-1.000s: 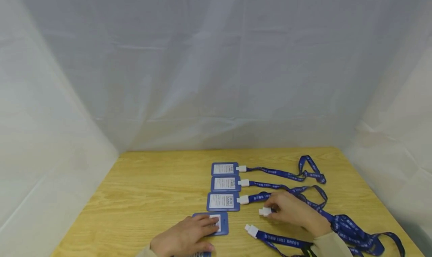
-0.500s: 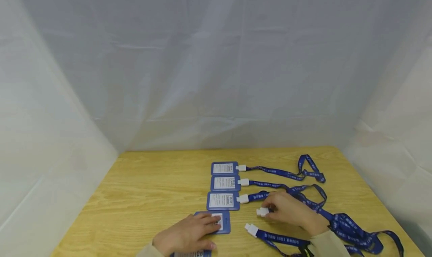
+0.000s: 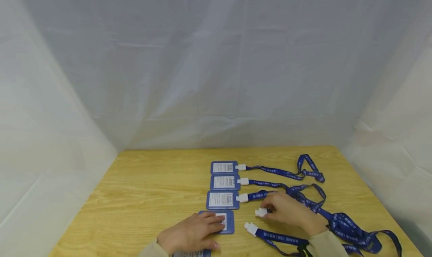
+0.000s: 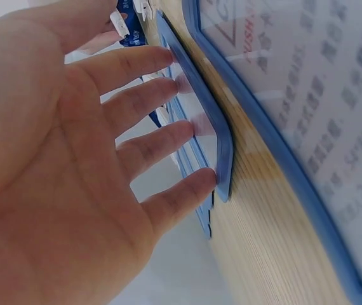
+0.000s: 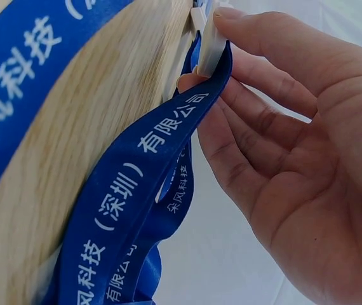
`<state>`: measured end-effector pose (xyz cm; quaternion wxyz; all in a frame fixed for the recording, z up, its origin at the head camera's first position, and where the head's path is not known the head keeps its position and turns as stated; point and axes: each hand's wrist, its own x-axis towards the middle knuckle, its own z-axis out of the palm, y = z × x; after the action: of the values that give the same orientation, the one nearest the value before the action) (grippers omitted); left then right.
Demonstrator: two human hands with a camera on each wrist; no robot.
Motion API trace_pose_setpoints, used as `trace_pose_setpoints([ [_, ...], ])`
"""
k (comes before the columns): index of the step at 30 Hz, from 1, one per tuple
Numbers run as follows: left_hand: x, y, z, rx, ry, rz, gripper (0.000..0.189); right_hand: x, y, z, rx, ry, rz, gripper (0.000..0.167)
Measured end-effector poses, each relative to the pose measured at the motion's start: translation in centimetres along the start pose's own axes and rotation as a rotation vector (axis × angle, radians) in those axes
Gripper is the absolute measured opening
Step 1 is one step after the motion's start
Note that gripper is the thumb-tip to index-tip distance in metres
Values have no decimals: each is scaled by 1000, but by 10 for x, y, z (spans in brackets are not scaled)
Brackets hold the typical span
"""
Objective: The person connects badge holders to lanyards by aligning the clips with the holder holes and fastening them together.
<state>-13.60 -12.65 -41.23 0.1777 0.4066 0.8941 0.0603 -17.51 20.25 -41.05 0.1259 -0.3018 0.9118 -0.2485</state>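
Observation:
My left hand (image 3: 190, 232) lies with straight fingertips pressed on a blue badge holder (image 3: 230, 223) that is flat on the table. In the left wrist view those fingertips touch the face of the holder (image 4: 222, 143), a little apart from each other. My right hand (image 3: 288, 212) pinches the white plastic clip (image 3: 260, 212) of a blue lanyard between thumb and fingers. White lettering runs along that lanyard (image 5: 149, 140) in the right wrist view. The clip's tip points left toward the pressed holder, with a gap of bare wood between them.
Beyond the hands, three badge holders (image 3: 222, 200) lie in a column, each joined to a lanyard (image 3: 270, 171). Another holder (image 3: 189, 254) is partly hidden by my left hand. A loose lanyard clip (image 3: 251, 229) lies nearer me. White sheeting (image 3: 216, 69) surrounds the wooden table (image 3: 145, 189).
My left hand has slid the badge holder slightly to the right. My right hand has brought the clip slightly left, so the two are closer together.

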Motion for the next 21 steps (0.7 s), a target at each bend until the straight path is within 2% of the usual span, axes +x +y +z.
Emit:
trace_pose_setpoints([
  [15,7,4,-3,5,-29,-12,61,4,-3,4,16,-22,26,18],
  [21,10,6,-3,14,-23,-10,60,5,-6,6,1,-25,-14,17],
])
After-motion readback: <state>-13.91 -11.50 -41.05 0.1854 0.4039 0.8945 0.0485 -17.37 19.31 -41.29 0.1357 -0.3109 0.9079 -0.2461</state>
